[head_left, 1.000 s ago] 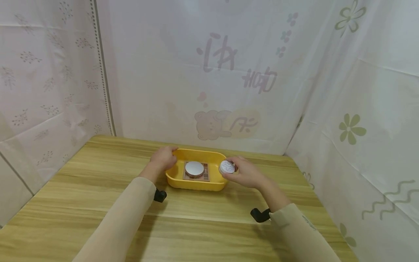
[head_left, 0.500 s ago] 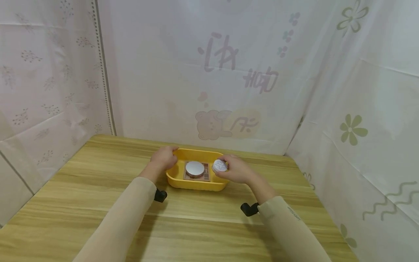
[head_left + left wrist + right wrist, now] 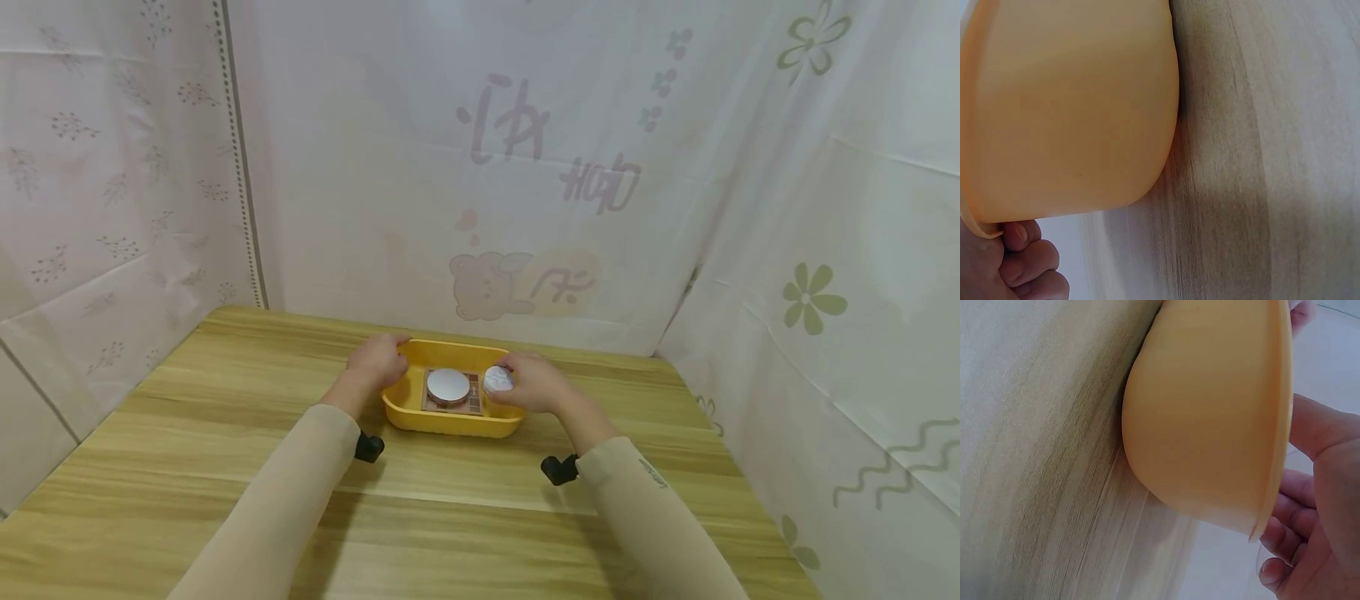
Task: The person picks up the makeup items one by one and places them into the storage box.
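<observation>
A yellow oval plastic basin stands on the wooden table. My left hand grips its left rim, with curled fingers outside the wall in the left wrist view. My right hand holds a small white round case with a raised pattern on top, inside the basin's right end. Left of it in the basin lies a square brown palette with grid-like patches, and a round silver-topped case rests on it. In the right wrist view the basin wall hides the white case.
Wood-grain table extends in front of and beside the basin. A pale printed curtain hangs close behind it, with more cloth on the right side. Black wrist mounts stick out below the sleeves.
My right hand has moved left and inward with the white case, from the basin's right rim to inside its right end. The left hand keeps its grip on the rim.
</observation>
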Demonstrator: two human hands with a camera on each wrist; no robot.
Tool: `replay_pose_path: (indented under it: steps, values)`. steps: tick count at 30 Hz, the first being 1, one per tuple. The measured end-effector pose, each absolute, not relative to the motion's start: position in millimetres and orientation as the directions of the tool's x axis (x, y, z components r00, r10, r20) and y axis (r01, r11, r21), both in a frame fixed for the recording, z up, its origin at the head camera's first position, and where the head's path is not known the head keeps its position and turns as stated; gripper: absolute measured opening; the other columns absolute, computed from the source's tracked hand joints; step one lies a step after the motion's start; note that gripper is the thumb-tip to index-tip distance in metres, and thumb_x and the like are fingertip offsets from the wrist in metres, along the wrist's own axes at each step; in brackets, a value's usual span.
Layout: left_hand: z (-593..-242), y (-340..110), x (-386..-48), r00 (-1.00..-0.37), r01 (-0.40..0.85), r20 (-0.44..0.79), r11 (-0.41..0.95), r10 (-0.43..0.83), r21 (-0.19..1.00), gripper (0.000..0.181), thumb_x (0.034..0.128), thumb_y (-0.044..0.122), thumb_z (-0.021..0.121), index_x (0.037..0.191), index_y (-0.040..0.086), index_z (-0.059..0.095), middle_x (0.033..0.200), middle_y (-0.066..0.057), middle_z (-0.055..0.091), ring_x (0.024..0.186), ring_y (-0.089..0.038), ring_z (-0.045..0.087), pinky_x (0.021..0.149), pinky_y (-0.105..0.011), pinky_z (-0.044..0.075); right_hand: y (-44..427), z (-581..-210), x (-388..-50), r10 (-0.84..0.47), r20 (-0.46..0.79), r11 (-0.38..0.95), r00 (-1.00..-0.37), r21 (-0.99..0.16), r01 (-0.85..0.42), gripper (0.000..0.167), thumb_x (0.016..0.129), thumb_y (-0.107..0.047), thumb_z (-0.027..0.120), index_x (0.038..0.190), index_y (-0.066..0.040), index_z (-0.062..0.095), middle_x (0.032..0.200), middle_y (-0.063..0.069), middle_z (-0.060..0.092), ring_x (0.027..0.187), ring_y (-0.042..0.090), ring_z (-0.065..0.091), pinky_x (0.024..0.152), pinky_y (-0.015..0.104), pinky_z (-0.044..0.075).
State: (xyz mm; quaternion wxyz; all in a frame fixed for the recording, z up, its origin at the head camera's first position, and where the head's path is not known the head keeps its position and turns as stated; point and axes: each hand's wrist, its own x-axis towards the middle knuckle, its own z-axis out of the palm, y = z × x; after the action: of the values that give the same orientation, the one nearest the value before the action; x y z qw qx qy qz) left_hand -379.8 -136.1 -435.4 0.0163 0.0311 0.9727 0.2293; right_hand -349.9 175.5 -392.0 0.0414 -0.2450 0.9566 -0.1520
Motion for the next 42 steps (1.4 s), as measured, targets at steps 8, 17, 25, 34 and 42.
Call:
replay_pose_path:
  steps: [8, 17, 25, 34, 42]
  values:
    - [-432, -136, -380, -0.997, 0.037, -0.045, 0.884, 0.066, 0.466, 0.061, 0.1046, 0.018, 0.049, 0.166, 0.022, 0.052, 0.162, -0.019, 0.059, 0.077, -0.027, 0.052, 0.059, -0.035, 0.039, 169, -396, -356, -0.466, -0.021, 0.866, -0.884, -0.217, -0.451, 0.054, 0.093, -0.039, 0.083, 0.138, -0.01, 0.072, 0.138, 0.01, 0.074, 0.124, 0.033, 0.059, 0.111, 0.054, 0.042]
    - [-428, -135, -376, -0.997, 0.032, -0.052, 0.882, 0.064, 0.471, 0.062, 0.1044, 0.017, 0.049, 0.166, 0.022, 0.052, 0.163, -0.02, 0.057, 0.08, -0.028, 0.054, 0.06, -0.036, 0.039, 163, -402, -362, -0.442, -0.041, 0.892, -0.896, -0.127, -0.434, 0.047, 0.089, -0.042, 0.087, 0.127, -0.017, 0.077, 0.127, 0.004, 0.078, 0.114, 0.027, 0.056, 0.104, 0.047, 0.045]
    - [-429, -135, -376, -0.997, 0.035, -0.041, 0.884, 0.061, 0.466, 0.061, 0.1045, 0.017, 0.048, 0.165, 0.022, 0.053, 0.164, -0.019, 0.056, 0.097, -0.034, 0.062, 0.063, -0.038, 0.042, 157, -401, -361, -0.452, -0.047, 0.892, -0.891, -0.026, -0.451, 0.052, 0.088, -0.045, 0.088, 0.129, -0.015, 0.077, 0.125, 0.007, 0.077, 0.114, 0.029, 0.056, 0.107, 0.049, 0.043]
    - [-430, -134, -377, -0.997, 0.038, -0.038, 0.886, 0.062, 0.462, 0.062, 0.1044, 0.017, 0.048, 0.166, 0.023, 0.052, 0.164, -0.019, 0.057, 0.09, -0.031, 0.058, 0.062, -0.037, 0.04, 157, -399, -359, -0.431, -0.083, 0.903, -0.899, -0.038, -0.429, 0.068, 0.09, -0.044, 0.087, 0.147, -0.012, 0.069, 0.148, 0.014, 0.069, 0.143, 0.041, 0.051, 0.126, 0.056, 0.034]
    - [-427, -135, -375, -0.997, 0.029, -0.055, 0.879, 0.063, 0.476, 0.061, 0.1056, 0.018, 0.048, 0.166, 0.023, 0.052, 0.165, -0.018, 0.055, 0.083, -0.029, 0.055, 0.061, -0.036, 0.039, 158, -399, -359, -0.444, -0.077, 0.896, -0.893, -0.045, -0.442, 0.067, 0.091, -0.047, 0.086, 0.147, -0.014, 0.07, 0.148, 0.012, 0.07, 0.135, 0.037, 0.055, 0.121, 0.054, 0.038]
